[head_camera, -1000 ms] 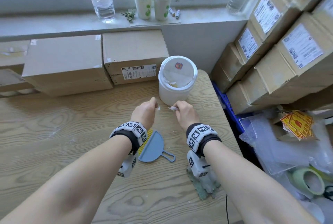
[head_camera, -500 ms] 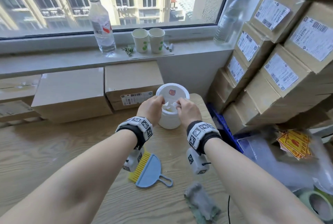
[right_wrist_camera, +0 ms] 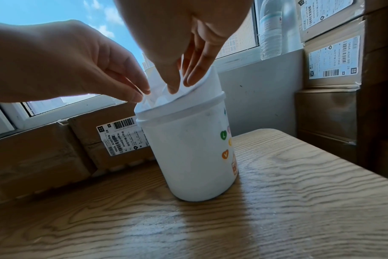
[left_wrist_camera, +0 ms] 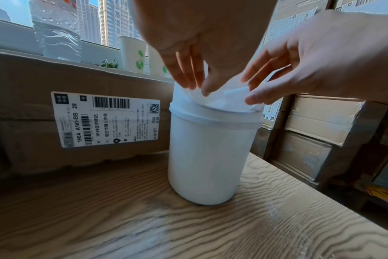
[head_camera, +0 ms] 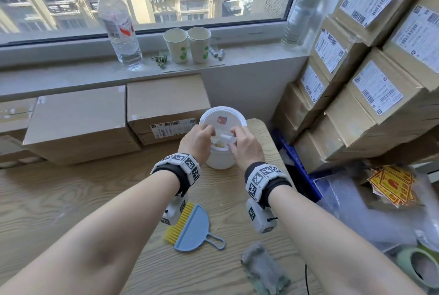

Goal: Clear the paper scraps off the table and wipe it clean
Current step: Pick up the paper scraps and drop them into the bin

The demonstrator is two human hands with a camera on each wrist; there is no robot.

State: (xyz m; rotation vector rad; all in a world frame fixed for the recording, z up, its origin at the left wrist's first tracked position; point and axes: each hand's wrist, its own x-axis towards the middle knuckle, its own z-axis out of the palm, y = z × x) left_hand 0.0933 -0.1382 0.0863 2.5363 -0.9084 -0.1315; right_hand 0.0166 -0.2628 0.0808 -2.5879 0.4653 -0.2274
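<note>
A small white bin with a swing lid stands at the far right of the wooden table. Both hands are over its mouth. The straight fingers of my left hand touch the tilted lid. My right hand pinches a white paper scrap just above the opening. More scraps and something yellowish show inside the bin.
A blue dustpan with a yellow brush and a grey cloth lie on the table near me. Cardboard boxes line the back edge, and more are stacked at the right. A bottle and cups stand on the sill.
Both hands rose from the table in front of the bin up to its lid, the right one bringing the scrap along. The lid now tilts inward.
</note>
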